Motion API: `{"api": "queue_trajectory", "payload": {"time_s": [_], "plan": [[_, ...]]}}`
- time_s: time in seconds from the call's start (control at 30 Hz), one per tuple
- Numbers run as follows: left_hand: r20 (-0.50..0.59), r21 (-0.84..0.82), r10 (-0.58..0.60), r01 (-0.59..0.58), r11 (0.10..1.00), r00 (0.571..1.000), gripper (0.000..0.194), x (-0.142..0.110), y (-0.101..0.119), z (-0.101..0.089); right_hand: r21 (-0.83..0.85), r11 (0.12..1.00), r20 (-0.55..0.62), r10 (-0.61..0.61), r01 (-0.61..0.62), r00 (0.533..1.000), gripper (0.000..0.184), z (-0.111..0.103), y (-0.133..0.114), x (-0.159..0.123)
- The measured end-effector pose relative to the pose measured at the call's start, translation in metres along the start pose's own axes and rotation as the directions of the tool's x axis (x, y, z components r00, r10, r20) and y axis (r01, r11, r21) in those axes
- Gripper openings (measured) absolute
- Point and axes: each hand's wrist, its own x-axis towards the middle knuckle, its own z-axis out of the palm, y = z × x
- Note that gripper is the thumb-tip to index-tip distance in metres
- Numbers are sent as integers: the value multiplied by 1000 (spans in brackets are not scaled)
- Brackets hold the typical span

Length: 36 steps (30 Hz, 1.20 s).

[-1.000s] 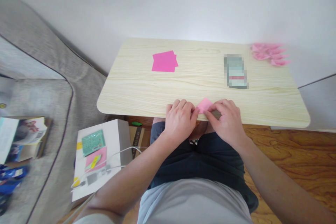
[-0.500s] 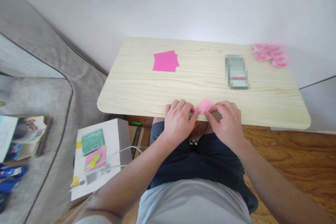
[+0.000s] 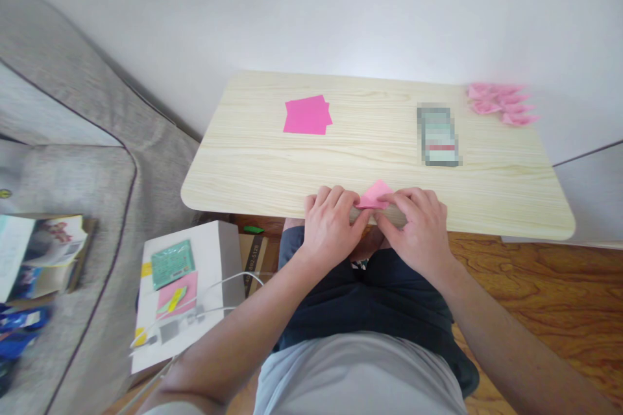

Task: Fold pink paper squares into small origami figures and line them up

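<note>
A small piece of folded pink paper (image 3: 377,193) lies at the table's front edge, between my two hands, with a peak pointing away from me. My left hand (image 3: 331,217) is closed at its left corner, fingers curled and thumb along the near side. From the right, my right hand (image 3: 421,224) has its index fingertip on top of the paper and its thumb at the near edge, in a loose pinch. The fingertips partly cover the folds. Bright pink square sheets (image 3: 306,115) lie flat farther back on the left.
On the wooden table (image 3: 243,168), a pixelated phone-like object (image 3: 439,136) lies right of centre. Several folded pink paper pieces (image 3: 501,104) sit at the back right corner. Lower left, a white box (image 3: 207,240) carries a green packet (image 3: 172,264) and cables. A grey sofa (image 3: 160,175) stands left.
The pink paper has shifted slightly left and its near edge now shows as a straight fold. My right index finger has moved onto its top, and the thumb has slid left and down.
</note>
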Motion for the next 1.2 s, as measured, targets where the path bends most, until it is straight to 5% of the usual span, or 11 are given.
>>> {"api": "queue_trajectory", "payload": {"time_s": [0.4,0.67,0.93,1.2], "plan": [[3,-79,-30,30,996,1000,39,-5,-3,-17,82,988,-16,-129,129,992,13,0,2,-16],[11,-91,-15,16,996,1000,23,-3,-2,-14,71,983,-21,-166,167,986,11,2,3,-16],[-8,-69,-34,33,997,999,42,-4,1,-12,48,994,37,-100,98,994,52,1,-4,4],[-10,-66,-36,35,997,999,36,-4,0,-16,40,987,107,-160,157,981,59,1,-1,19]]}}
